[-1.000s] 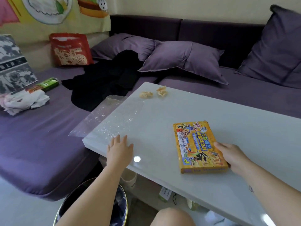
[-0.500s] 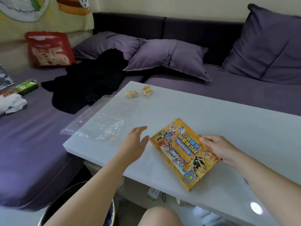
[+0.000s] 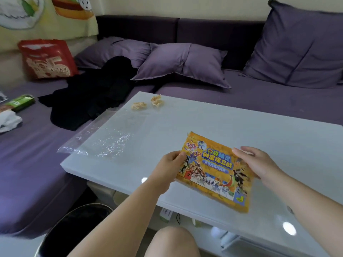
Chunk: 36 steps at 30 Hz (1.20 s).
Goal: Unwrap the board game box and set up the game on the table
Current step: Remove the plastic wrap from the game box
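Board game box: lower centre-right of the frame, held over the near part of the white table, printed lid up and tilted; whether any corner touches the tabletop I cannot tell.
Left hand: grips the box's left edge, thumb on the lid, fingers hidden beneath.
Right hand: grips the opposite edge, fingers curled over the lid's rim.
Wrapping: a clear plastic sheet lies at the table's left end, hanging over the edge. It looks like the removed wrap, so opening the lid seems the next step.
Risk, spill: if the lid comes off while the box is tilted in the air, loose pieces could slide out, past the near edge and down toward the dark bin at lower left.
Risk, grip: both holds are on thin edges only, so a tight lid released suddenly could jerk the base out of one hand.
Risk, plastic: the slippery sheet could slide off, or slip under anything laid on it.
In the way: two crumpled tan scraps near the far left corner, well apart from the box, and the sheet take up setup space.
Around: purple sofa with pillows, black garment, red bag at upper left.
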{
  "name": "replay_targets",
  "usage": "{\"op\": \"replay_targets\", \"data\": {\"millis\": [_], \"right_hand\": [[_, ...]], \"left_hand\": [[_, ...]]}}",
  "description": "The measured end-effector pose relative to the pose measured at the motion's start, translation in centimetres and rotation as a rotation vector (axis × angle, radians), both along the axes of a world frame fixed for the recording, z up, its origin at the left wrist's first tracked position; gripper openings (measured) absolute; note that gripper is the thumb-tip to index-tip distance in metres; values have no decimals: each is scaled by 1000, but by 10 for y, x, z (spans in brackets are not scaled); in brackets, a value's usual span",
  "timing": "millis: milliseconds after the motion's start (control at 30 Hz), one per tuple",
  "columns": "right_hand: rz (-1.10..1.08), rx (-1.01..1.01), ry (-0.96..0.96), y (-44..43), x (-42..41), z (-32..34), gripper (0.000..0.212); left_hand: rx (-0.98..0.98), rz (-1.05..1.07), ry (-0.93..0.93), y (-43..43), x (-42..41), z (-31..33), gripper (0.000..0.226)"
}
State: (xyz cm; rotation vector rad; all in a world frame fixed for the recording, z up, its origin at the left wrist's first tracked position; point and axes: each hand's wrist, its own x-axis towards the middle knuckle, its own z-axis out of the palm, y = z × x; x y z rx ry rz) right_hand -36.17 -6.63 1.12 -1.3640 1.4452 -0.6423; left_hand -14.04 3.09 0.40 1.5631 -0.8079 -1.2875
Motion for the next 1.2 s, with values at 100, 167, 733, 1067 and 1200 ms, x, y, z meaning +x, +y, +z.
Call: {"op": "replay_targets", "data": {"millis": [100, 167, 733, 1067, 1200], "right_hand": [[-99, 197, -222, 8, -15, -30, 89], [-99, 183, -303, 19, -20, -35, 64], [-168, -5, -397, 13, -74, -52, 19], [-223, 41, -529, -5, -85, -46, 18], [-219, 24, -494, -7, -86, -46, 19]], "left_hand": [[49, 120, 172, -3, -17, -6, 20], [98, 151, 264, -6, -26, -10, 24], [181, 237, 161, -31, -92, -10, 37], [-137, 258, -241, -44, -86, -17, 29], [-242, 110, -977, -40, -75, -26, 23]]}}
